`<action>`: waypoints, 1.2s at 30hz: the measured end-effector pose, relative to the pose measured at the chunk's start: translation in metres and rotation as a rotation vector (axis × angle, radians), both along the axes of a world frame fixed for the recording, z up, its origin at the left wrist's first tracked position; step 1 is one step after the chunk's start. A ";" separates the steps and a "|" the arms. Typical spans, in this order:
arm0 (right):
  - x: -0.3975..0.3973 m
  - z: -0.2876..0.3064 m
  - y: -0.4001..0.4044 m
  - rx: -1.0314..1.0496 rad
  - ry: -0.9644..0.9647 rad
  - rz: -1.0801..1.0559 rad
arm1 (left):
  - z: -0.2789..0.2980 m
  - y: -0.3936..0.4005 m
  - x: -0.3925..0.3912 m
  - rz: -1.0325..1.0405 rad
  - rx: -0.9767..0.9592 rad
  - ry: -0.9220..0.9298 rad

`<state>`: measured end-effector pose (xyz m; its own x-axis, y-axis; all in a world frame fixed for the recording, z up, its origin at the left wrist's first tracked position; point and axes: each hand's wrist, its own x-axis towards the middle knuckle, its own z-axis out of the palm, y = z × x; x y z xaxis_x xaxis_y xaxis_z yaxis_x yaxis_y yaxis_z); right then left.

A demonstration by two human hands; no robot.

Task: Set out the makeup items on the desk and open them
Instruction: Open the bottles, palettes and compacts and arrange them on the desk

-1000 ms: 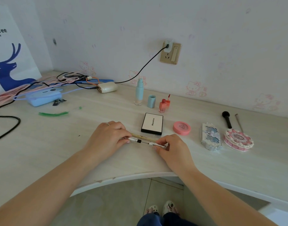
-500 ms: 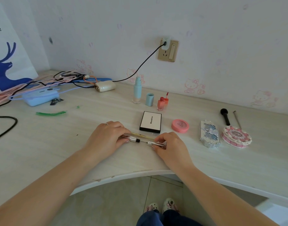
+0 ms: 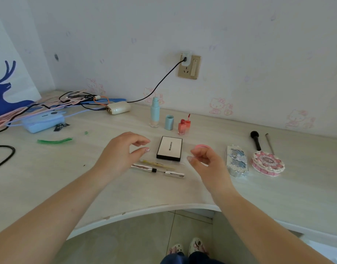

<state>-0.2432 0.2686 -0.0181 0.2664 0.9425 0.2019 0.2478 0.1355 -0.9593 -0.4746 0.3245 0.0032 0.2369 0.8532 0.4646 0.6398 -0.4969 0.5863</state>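
Note:
A silver makeup pen point(image 3: 157, 170) lies pulled apart on the desk point(image 3: 87, 180), its cap end at the right. A thin yellow pen point(image 3: 156, 163) lies just behind it. My left hand point(image 3: 122, 157) hovers above their left ends, fingers loosely curled and holding nothing. My right hand point(image 3: 205, 161) hovers to the right, also holding nothing, and partly hides a round pink compact point(image 3: 201, 146). Behind the pens sits a white compact with a black rim point(image 3: 169, 148).
Further back stand a blue bottle point(image 3: 155, 113), its blue cap point(image 3: 169, 122) and an opened red lip gloss point(image 3: 183, 125). At the right lie an ornate palette point(image 3: 237, 161), a cake-shaped compact point(image 3: 267, 163) and a black brush point(image 3: 256, 140). Cables point(image 3: 49, 103) and a power bank point(image 3: 43, 121) crowd the left.
Both hands have let go of the silver pen and lifted off the desk. The pen now lies on the desk in front of the white compact.

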 end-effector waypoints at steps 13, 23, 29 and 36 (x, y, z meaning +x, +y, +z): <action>0.207 0.061 0.026 0.008 -0.161 -0.271 | 0.037 0.049 0.180 -0.313 -0.176 0.038; 0.298 0.039 0.077 -0.216 -0.996 -0.071 | 0.002 0.086 0.337 -0.233 -0.312 0.434; 0.300 0.017 0.115 -0.227 -1.205 0.058 | -0.014 0.103 0.378 -0.113 -0.300 0.574; 0.304 0.010 0.144 -0.107 -1.431 0.140 | -0.023 0.116 0.377 -0.164 -0.172 0.609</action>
